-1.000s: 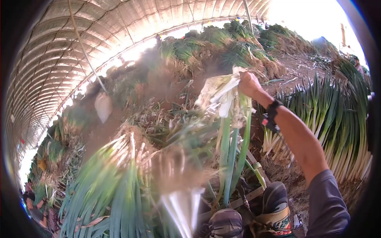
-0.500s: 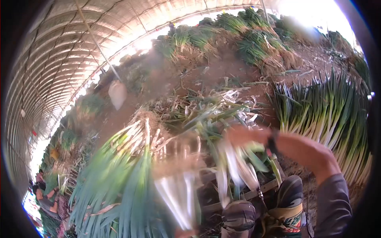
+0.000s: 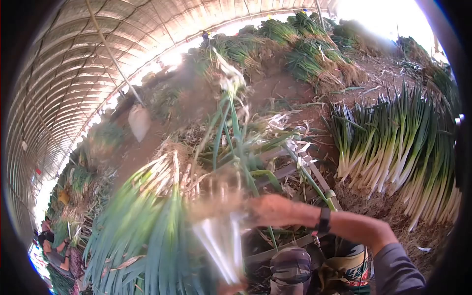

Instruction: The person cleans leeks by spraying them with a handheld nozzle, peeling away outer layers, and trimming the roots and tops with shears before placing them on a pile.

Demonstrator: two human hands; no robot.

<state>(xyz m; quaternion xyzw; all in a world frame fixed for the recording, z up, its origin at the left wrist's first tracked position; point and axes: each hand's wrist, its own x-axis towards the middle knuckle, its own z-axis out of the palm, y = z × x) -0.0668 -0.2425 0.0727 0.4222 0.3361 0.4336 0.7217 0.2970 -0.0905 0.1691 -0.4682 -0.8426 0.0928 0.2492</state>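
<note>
Several large green onions [image 3: 219, 250] with white stalks and brown roots stand root end up in front of me, blurred. My left hand [image 3: 232, 287], only partly seen at the bottom edge, is closed around them lower down. My right hand [image 3: 275, 209] is beside their root ends, its fingers smeared by motion. Stripped onion leaves [image 3: 233, 105] with a pale end appear beyond the hand, seemingly in the air. Left of my hands lies a big pile of green onions [image 3: 162, 231], roots pointing away from me.
Trimmed onions [image 3: 388, 142] lie in a row at the right. Leaf scraps and a metal frame [image 3: 314, 172] are ahead. More bundles [image 3: 314, 59] lie farther back on the soil. Another person [image 3: 58, 253] sits at far left. My knee [image 3: 290, 268] is below.
My right hand has moved left, to the root ends of the onions. The leaves it had are now farther away, up and left. My left hand stays low with the onions.
</note>
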